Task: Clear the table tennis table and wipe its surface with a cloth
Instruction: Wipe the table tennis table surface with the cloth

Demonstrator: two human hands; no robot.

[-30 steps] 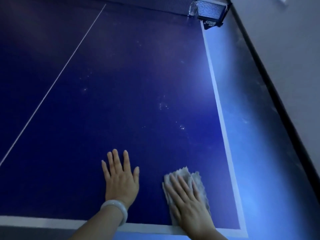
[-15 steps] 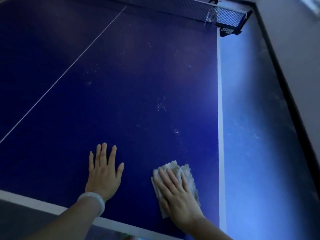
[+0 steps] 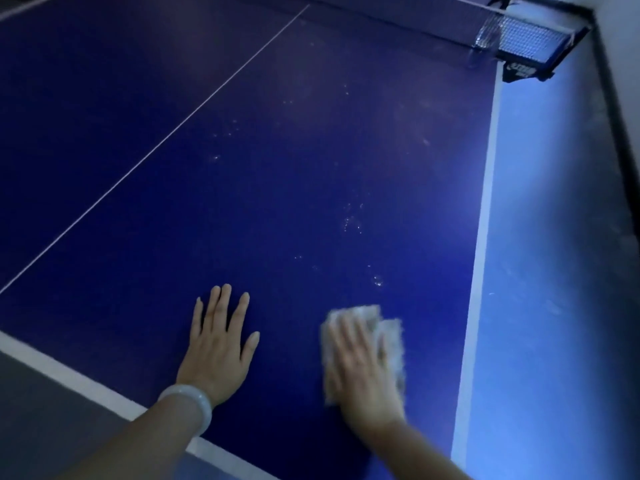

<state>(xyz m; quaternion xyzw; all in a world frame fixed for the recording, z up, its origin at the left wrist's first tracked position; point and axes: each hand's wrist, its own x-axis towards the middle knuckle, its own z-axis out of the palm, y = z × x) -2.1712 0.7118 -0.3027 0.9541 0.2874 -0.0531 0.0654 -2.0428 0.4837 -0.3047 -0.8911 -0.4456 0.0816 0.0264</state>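
Blue worktop (image 3: 311,168): cleared; pale droplets (image 3: 351,221) remain. Right hand (image 3: 363,368) flat, pressing grey cloth (image 3: 391,341) near right edge; left hand (image 3: 218,344) flat, released.

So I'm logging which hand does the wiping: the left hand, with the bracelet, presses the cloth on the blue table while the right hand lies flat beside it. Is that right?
Not quite: the hands are swapped. In the head view the right hand presses the cloth on the blue table, while the left hand, with the bracelet, lies flat beside it.
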